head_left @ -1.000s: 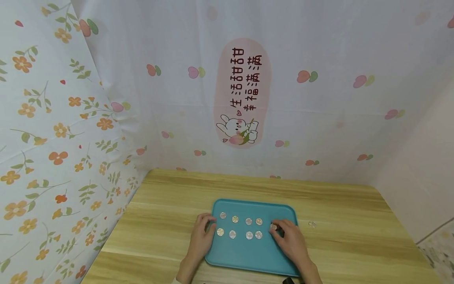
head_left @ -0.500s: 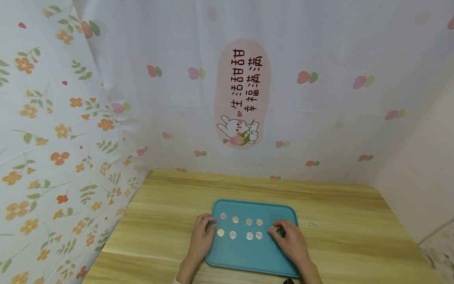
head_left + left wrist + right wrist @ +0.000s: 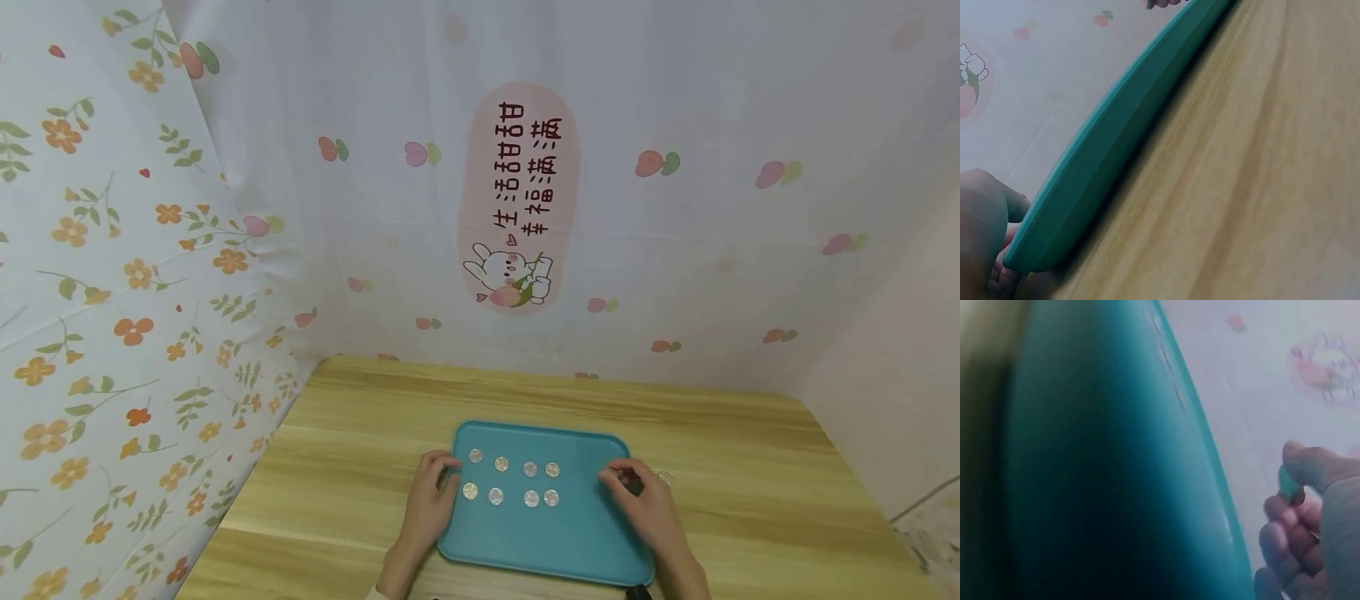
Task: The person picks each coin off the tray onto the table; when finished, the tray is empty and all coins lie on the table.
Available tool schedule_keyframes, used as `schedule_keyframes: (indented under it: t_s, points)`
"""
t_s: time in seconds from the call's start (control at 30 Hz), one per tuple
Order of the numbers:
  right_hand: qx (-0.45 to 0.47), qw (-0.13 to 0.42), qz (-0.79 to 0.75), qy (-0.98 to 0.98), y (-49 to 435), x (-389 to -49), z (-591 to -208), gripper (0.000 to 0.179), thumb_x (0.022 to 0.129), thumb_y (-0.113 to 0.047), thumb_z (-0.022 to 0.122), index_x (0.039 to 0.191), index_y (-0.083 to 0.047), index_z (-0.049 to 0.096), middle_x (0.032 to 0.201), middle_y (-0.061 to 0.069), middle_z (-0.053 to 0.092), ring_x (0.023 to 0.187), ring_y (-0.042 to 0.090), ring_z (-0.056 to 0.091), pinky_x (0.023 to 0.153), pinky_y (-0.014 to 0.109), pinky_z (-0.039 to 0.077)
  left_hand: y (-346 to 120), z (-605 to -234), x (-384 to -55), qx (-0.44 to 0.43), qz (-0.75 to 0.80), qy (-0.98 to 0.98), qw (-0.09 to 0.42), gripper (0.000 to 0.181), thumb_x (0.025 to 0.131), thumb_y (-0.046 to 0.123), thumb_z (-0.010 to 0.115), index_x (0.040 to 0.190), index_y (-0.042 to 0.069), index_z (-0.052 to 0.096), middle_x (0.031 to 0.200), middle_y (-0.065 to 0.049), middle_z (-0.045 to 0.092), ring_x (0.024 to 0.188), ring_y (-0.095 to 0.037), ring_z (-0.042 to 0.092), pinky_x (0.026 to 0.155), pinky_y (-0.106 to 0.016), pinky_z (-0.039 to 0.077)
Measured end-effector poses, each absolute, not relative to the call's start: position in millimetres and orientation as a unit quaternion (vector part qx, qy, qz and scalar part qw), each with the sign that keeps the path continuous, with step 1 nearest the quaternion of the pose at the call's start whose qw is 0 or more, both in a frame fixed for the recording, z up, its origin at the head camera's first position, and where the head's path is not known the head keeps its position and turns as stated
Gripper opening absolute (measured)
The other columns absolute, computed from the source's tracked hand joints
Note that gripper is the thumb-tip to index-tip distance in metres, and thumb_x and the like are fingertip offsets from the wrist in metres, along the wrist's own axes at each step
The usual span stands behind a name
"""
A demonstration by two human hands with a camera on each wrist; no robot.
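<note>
A teal tray [image 3: 547,542] lies on the wooden table. On it sit several small round, patterned discs, some silver-toned [image 3: 496,497] and some gold-toned [image 3: 501,464], spread in two rows. At the tray's left rim, my left hand [image 3: 431,500] holds the edge; the left wrist view shows its fingers curled about the teal rim [image 3: 1104,131]. My right hand [image 3: 641,500] hovers over the tray's right rim. In the right wrist view its thumb and fingers pinch a small disc [image 3: 1290,483] that looks teal there; from the head view this disc is hidden.
Small clear pieces [image 3: 665,477] lie on the table just right of the tray, partly behind my right hand. A white printed curtain [image 3: 375,250] hangs behind the table, and a flowered one [image 3: 112,375] hangs along the left.
My right hand, with the small disc between its fingers, has moved right from inside the tray to its right rim. My left hand stays at the left rim.
</note>
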State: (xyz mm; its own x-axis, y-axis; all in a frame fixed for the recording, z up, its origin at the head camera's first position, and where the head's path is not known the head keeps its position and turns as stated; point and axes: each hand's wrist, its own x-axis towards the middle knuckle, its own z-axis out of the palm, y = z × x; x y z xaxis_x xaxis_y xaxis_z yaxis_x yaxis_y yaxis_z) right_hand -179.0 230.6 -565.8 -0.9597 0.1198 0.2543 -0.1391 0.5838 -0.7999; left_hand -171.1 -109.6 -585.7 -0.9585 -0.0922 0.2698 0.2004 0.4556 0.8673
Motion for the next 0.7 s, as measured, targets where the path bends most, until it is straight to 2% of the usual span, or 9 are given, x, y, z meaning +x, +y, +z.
schedule_keyframes:
  t_s: [0.3, 0.5, 0.7]
  points:
    - [-0.097, 0.155, 0.515, -0.837, 261, -178, -572, 0.031, 0.094, -0.032, 0.069, 0.112, -0.007, 0.067, 0.094, -0.003, 0.064, 0.081, 0.004, 0.058, 0.069, 0.016, 0.048, -108, -587, -172, -0.03, -0.516, -0.844, 0.14, 0.024, 0.09, -0.005, 0.061, 0.104, 0.013, 0.068, 0.127, -0.007, 0.058, 0.122, -0.027, 0.058, 0.103, -0.047, 0.048]
    - [-0.155, 0.19, 0.493, -0.834, 289, -175, -574, 0.033, 0.094, -0.035, 0.068, 0.114, -0.009, 0.065, 0.094, -0.007, 0.063, 0.083, 0.003, 0.056, 0.071, 0.011, 0.045, -108, -585, -171, -0.032, -0.519, -0.844, 0.132, 0.023, 0.091, -0.006, 0.06, 0.103, 0.012, 0.068, 0.128, -0.008, 0.057, 0.123, -0.029, 0.057, 0.105, -0.048, 0.047]
    - [-0.199, 0.193, 0.47, -0.838, 317, -177, -575, 0.039, 0.094, -0.041, 0.066, 0.118, -0.01, 0.064, 0.096, -0.01, 0.061, 0.084, 0.001, 0.053, 0.072, 0.009, 0.041, -109, -584, -171, -0.032, -0.513, -0.847, 0.136, 0.023, 0.091, -0.005, 0.06, 0.103, 0.013, 0.068, 0.128, -0.009, 0.057, 0.123, -0.029, 0.057, 0.105, -0.049, 0.047]
